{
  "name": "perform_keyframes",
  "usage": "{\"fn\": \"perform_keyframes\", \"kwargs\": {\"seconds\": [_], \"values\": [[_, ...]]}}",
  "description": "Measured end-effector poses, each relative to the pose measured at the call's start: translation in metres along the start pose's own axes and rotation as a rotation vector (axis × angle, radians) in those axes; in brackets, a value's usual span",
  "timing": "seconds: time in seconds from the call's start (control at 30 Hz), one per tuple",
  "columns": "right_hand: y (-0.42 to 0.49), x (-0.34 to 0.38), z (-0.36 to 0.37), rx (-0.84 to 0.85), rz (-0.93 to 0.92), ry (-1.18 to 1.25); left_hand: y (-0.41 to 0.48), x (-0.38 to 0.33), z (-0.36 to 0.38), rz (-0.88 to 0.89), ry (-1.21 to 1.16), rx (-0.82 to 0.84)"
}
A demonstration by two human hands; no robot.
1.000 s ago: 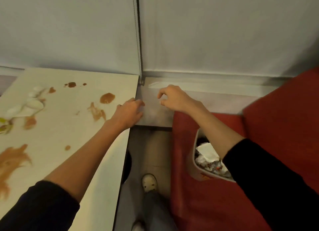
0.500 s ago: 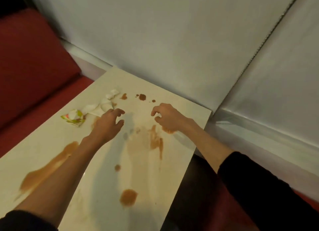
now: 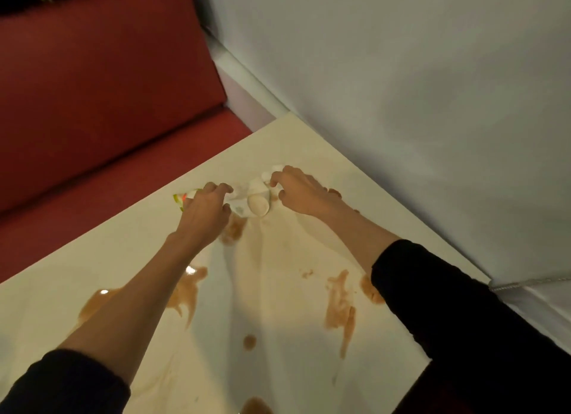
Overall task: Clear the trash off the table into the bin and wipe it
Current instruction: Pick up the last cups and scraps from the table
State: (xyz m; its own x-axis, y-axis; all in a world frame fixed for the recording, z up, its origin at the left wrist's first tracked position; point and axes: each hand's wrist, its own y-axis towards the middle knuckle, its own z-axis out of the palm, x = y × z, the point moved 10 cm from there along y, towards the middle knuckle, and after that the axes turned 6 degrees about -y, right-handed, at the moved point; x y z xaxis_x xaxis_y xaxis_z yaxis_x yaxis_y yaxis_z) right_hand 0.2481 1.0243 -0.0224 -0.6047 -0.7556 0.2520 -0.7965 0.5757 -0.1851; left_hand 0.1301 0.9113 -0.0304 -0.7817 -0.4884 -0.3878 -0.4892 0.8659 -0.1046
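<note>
White paper trash [image 3: 250, 202] at centre of frame, on cream table [image 3: 278, 305] near its far edge. Left hand [image 3: 205, 212] over green-and-red wrapper [image 3: 180, 199], fingers curled round it. Right hand [image 3: 298, 192] at right end of paper trash, thumb and forefinger clamped on it. Brown stains [image 3: 340, 305] lower centre. Red bench [image 3: 92, 104] upper left.

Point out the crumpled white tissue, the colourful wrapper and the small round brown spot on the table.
crumpled white tissue [image 3: 244, 197]: head view, its visible middle.
colourful wrapper [image 3: 180, 199]: head view, the green-and-red edge that shows.
small round brown spot [image 3: 249, 342]: head view, its centre.
</note>
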Motion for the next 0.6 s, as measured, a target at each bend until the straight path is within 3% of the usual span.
{"fn": "perform_keyframes", "kwargs": {"seconds": [0.33, 0.6], "values": [[0.067, 0.004, 0.032, 0.029, -0.059, -0.241, 0.049, -0.001, 0.023, 0.065, 0.34, 0.049], [0.076, -0.003, 0.039, -0.015, -0.04, -0.139, 0.062, 0.006, 0.037, 0.077, 0.294, 0.093]]}}
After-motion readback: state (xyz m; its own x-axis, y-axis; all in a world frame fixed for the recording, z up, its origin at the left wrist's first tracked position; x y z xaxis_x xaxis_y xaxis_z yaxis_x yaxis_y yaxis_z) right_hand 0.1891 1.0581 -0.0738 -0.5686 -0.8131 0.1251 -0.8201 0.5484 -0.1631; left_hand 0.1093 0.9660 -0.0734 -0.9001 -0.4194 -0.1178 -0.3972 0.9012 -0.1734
